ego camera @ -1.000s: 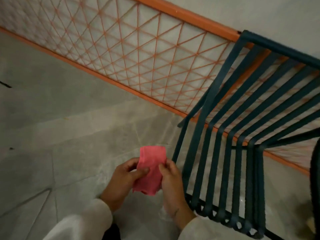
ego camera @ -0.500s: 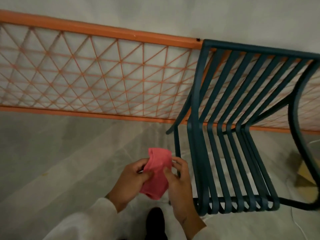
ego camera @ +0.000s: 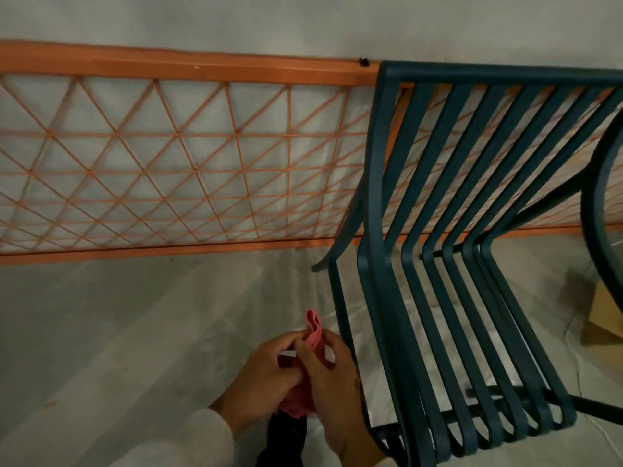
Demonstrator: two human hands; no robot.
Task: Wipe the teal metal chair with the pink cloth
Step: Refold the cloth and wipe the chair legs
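The teal metal chair (ego camera: 435, 251) fills the right half of the view, its slatted back rising toward the wall and its slatted seat coming down toward me. The pink cloth (ego camera: 312, 335) is bunched between both hands at the bottom centre, just left of the seat's left edge. My left hand (ego camera: 263, 379) grips the cloth from the left. My right hand (ego camera: 332, 382) pinches it from the right, and its knuckles are close to the chair's left frame without touching it. Much of the cloth is hidden inside my fingers.
An orange lattice railing (ego camera: 175, 163) runs along the white wall behind the chair. A curved dark frame (ego camera: 596, 183) stands at the right edge. A cardboard piece (ego camera: 606, 311) lies on the pale floor (ego camera: 118, 332) at the right. My dark shoe (ego camera: 290, 439) shows below my hands.
The view has swung right and up, bringing the chair closer. The cloth, flat and spread a second ago, is now folded and bunched tightly between both hands.
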